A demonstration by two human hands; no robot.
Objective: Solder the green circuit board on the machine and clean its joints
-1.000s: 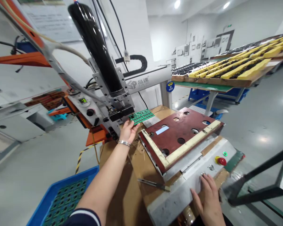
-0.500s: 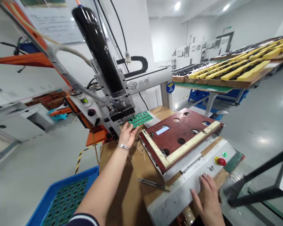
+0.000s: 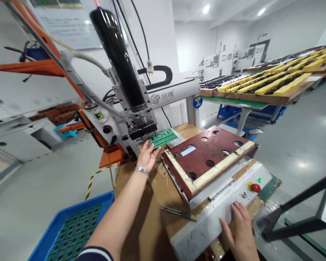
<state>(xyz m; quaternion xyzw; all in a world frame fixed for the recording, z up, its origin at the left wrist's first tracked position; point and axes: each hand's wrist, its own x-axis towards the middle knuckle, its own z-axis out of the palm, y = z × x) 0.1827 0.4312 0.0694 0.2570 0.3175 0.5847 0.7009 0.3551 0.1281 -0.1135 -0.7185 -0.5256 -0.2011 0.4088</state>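
My left hand (image 3: 147, 156) grips the near-left corner of a green circuit board (image 3: 165, 137), thumb and fingers closed on its edge. The board lies level under the head of a dispensing-type machine (image 3: 142, 129), close to its tip. My right hand (image 3: 239, 226) rests on the sloped metal control panel (image 3: 199, 226), fingers apart, the index fingertip on a small button (image 3: 234, 202). Between my hands sits a dark red plate (image 3: 198, 150) with round holes and a pale L-shaped strip (image 3: 214, 169) along two sides.
A metal knife-like tool (image 3: 178, 212) lies on the cardboard-covered bench (image 3: 152, 203). A red emergency stop (image 3: 255, 187) and a lit green button (image 3: 259, 179) are on the panel. At lower left stands a blue bin (image 3: 61, 217) of circuit boards. A dark metal frame (image 3: 296, 203) is at right.
The view has shifted slightly. Both hands keep their places, the left on the circuit board and the right on the panel.
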